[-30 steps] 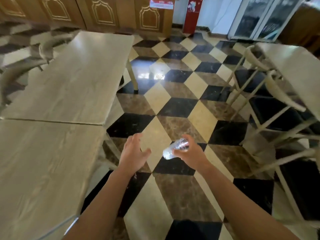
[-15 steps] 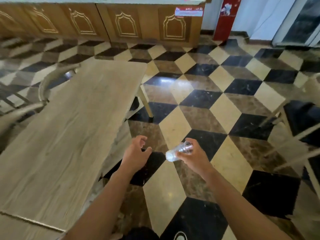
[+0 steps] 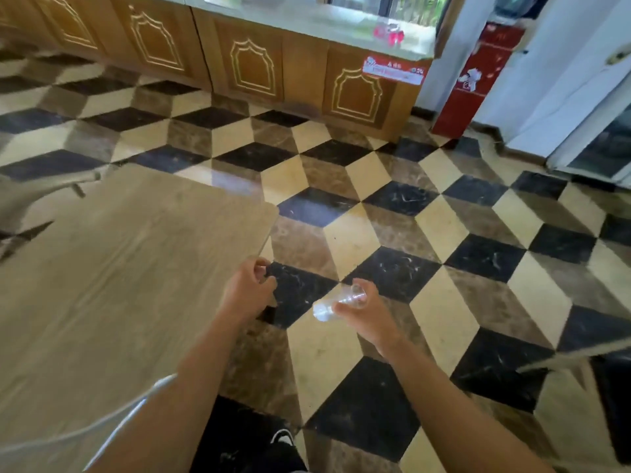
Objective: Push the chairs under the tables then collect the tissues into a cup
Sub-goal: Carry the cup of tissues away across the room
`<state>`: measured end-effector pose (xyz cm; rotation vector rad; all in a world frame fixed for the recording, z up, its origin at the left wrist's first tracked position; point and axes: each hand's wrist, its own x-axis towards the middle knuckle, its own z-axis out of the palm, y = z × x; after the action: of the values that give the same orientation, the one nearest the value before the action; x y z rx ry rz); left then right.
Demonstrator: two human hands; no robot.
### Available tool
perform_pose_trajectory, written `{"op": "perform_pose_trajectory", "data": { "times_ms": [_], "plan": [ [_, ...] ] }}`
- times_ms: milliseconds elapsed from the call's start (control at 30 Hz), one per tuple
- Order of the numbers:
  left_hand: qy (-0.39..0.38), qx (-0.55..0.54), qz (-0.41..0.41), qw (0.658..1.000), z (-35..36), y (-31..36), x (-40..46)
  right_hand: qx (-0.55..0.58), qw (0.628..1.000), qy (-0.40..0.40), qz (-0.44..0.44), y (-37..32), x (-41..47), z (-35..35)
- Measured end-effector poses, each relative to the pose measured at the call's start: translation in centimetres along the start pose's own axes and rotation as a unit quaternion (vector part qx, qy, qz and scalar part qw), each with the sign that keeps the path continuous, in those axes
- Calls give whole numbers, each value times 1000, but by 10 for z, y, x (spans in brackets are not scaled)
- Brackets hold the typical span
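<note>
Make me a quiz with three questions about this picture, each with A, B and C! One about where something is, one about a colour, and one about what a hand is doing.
1. Where is the wooden table?
A. To the person's left
B. To the person's right
C. Behind the red stand

2. What colour is the stand by the white wall?
A. Blue
B. Green
C. Red

3. What is the right hand doing?
A. Resting flat on the table
B. Holding a clear cup
C. Pushing a chair

Answers: 1 A, the tabletop fills the left side, beside the left hand. 2 C, it is plainly red. 3 B, fingers wrap the tipped cup above the floor.
</note>
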<state>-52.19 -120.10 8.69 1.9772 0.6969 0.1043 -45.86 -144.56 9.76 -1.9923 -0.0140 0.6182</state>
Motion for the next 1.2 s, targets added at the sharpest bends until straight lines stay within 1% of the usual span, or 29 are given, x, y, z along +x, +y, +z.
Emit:
{"op": "perform_pose_trajectory", "data": {
  "times_ms": [167, 300, 400, 500, 533, 667, 767, 867, 933, 1000, 1033, 1067, 1200],
  "plan": [
    [22, -6, 26, 999, 3, 63, 132, -8, 999, 0, -34, -66, 138, -38],
    [69, 6, -18, 997, 25, 82, 234, -25, 998, -14, -61, -99, 270, -45],
    [106, 30, -61, 992, 41, 99, 304, -5, 994, -80, -69, -119, 369, -38],
    [174, 17, -111, 978, 43, 115, 360, -54, 983, -168, -58, -145, 456, -26],
    [189, 12, -124, 974, 43, 121, 368, -90, 978, -177, -59, -150, 472, -25],
    [285, -32, -184, 940, 17, 120, 409, -168, 954, -242, -59, -193, 549, -3],
    [346, -58, -234, 907, -10, 95, 434, -199, 936, -280, -75, -221, 597, 39],
    [376, -78, -274, 882, -23, 66, 453, -193, 920, -328, -96, -247, 625, 85],
    [394, -94, -299, 864, -34, 44, 467, -204, 900, -370, -108, -262, 642, 128],
    [416, -112, -323, 843, -43, 25, 473, -206, 882, -400, -138, -280, 649, 166],
    [432, -125, -338, 827, -48, 15, 474, -210, 872, -418, -146, -289, 653, 188],
    [440, -129, -344, 819, -53, 12, 475, -214, 866, -431, -135, -293, 656, 202],
    [489, -144, -391, 766, -73, -7, 471, -298, 826, -474, -69, -304, 670, 269]
  ]
}}
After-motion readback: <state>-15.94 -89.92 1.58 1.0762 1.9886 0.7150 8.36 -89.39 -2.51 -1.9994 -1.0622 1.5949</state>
